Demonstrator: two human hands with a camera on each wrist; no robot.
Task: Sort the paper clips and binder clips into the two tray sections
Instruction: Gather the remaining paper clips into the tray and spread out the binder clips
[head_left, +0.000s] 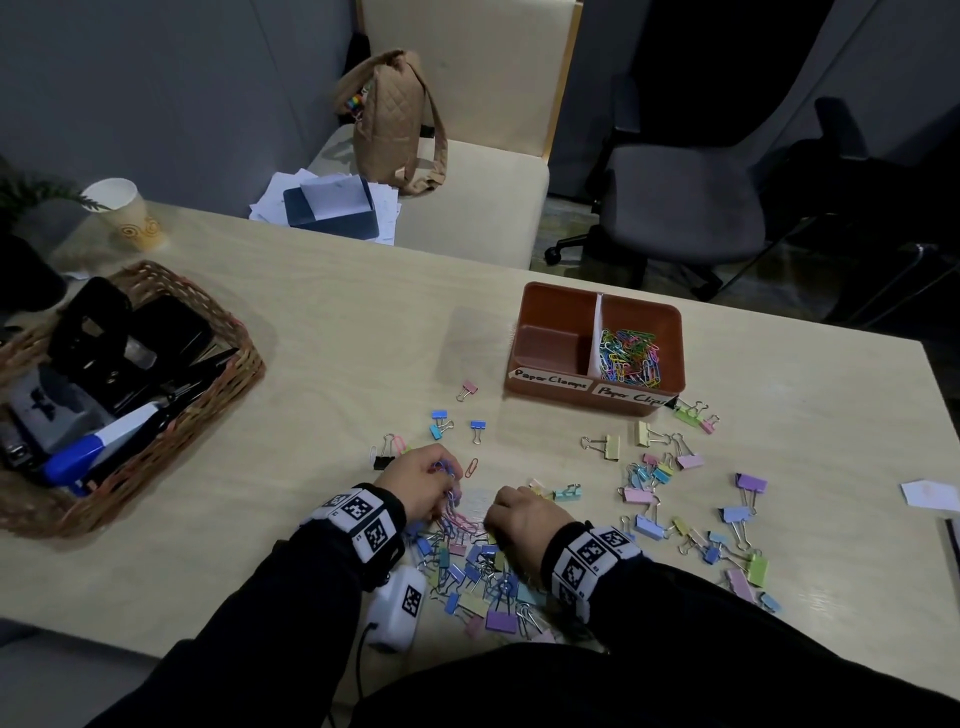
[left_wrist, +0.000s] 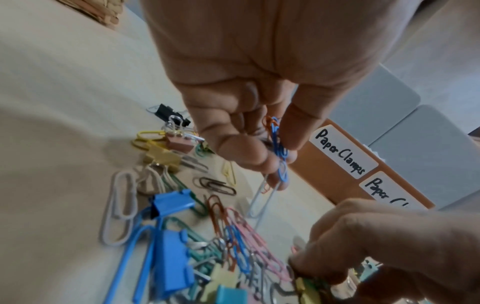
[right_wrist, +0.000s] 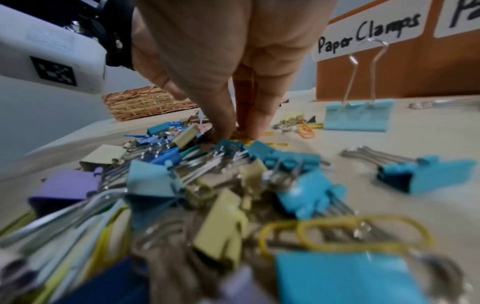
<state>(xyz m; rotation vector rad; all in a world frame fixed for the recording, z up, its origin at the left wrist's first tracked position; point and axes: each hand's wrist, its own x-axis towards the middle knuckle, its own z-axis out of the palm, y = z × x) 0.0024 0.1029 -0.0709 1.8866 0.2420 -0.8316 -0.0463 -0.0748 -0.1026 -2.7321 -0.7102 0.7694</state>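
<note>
On the pale wooden counter (head_left: 332, 322) the brown tray (head_left: 556, 304) sits at about one o'clock from the hands, split by a white divider: the left section, labelled "Paper Clamps", holds nothing, while the right section, labelled "Paper Clips", carries a heap of coloured paper clips (head_left: 629, 357). The left hand (head_left: 415, 480) hovers just over the counter with its grip closed down on a small bundle of paper clips (left_wrist: 279, 152), blue and orange ones pinched between thumb and fingers, a long pale one dangling below. The right hand (head_left: 522, 514) is just beside it at three o'clock, fingers (right_wrist: 255, 115) pointed down into the mixed pile (head_left: 478, 577) of binder clips and paper clips at the near edge; its fingertips press together on the counter among yellow clips, but whether they actually have one in their grip I cannot tell. More binder clips (head_left: 691, 499) lie scattered from three o'clock up towards the tray's front wall, and a few small ones (head_left: 452, 421) lie at twelve o'clock of the left hand, with a lone red paper clip (head_left: 471, 466) just beside it. A wicker basket (head_left: 228, 332) of office tools sits well apart at ten o'clock, a paper cup (head_left: 130, 213) beyond it.
</note>
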